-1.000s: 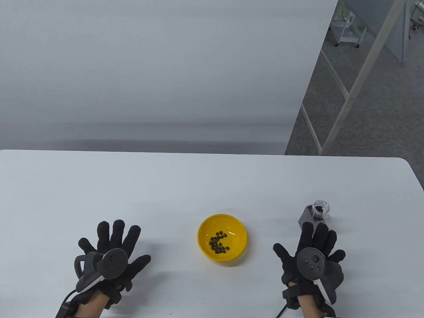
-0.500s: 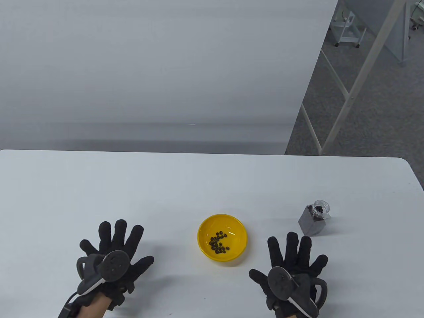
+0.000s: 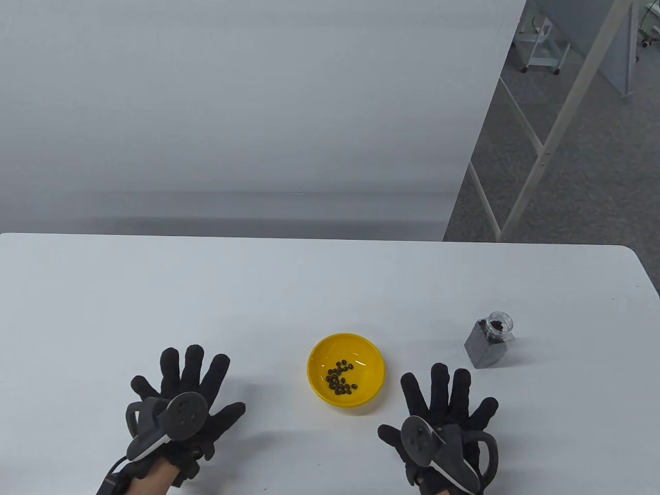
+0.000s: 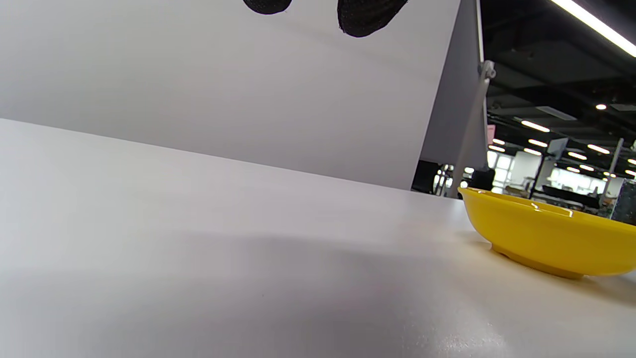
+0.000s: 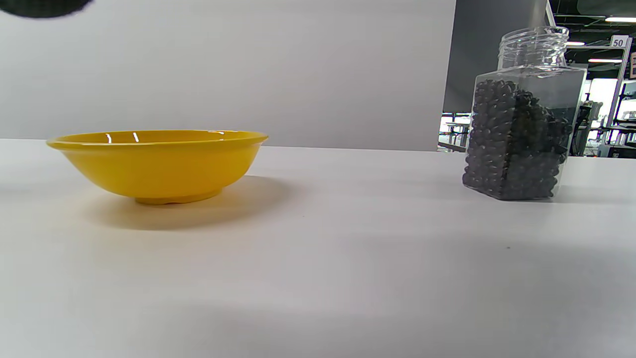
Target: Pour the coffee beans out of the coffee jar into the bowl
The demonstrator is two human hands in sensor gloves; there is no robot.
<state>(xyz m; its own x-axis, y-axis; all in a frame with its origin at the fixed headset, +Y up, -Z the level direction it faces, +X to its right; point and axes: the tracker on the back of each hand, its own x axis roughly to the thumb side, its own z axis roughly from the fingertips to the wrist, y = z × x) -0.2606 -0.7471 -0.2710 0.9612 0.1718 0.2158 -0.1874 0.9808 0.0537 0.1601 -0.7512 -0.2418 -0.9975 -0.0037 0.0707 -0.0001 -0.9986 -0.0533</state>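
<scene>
One sign reading "50" (image 5: 619, 42) shows in the far background, right wrist view; jar and bowl carry no readable label. One clear coffee jar (image 3: 489, 341) stands upright, uncapped, on the white bench (image 3: 258, 309) at right, mostly full of dark coffee beans (image 5: 512, 139). One yellow bowl (image 3: 315, 361) sits centre, well apart from the jar, holding a small cluster of beans. Two gloved hands: left hand (image 3: 183, 399) and right hand (image 3: 443, 423), each grip spread flat, fingers splayed, holding nothing, on the near side of the bench.
</scene>
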